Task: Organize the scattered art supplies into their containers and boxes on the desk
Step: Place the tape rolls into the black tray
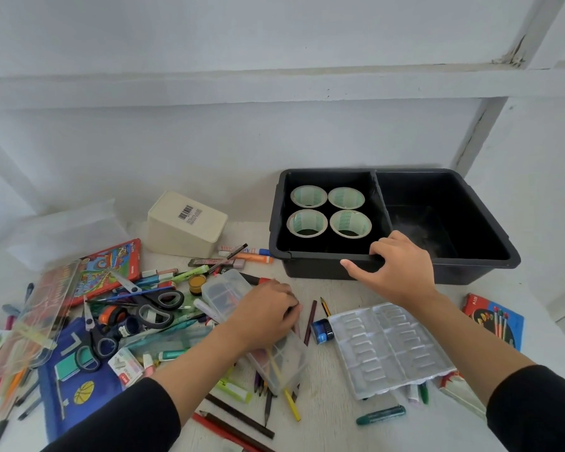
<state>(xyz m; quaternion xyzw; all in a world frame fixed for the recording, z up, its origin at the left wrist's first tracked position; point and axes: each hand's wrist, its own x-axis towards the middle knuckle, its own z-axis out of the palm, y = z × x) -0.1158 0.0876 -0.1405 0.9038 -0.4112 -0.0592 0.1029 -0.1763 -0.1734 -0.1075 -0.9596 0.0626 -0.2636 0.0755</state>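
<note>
The black bin point(313, 268) is gripped at its front rim, beside the divider, by the right hand point(395, 269), fingers hooked over the rim; four tape rolls point(307, 223) are seated in its left compartment. The left hand point(265, 313) is laid on a clear case point(224, 290) in front of the bin, fingers curled; whether anything is pinched cannot be told.

Black bin point(470, 269): smooth glossy plastic. Blister tray point(388, 347): shiny clear plastic. Cream box point(183, 230): matt plastic.
</note>
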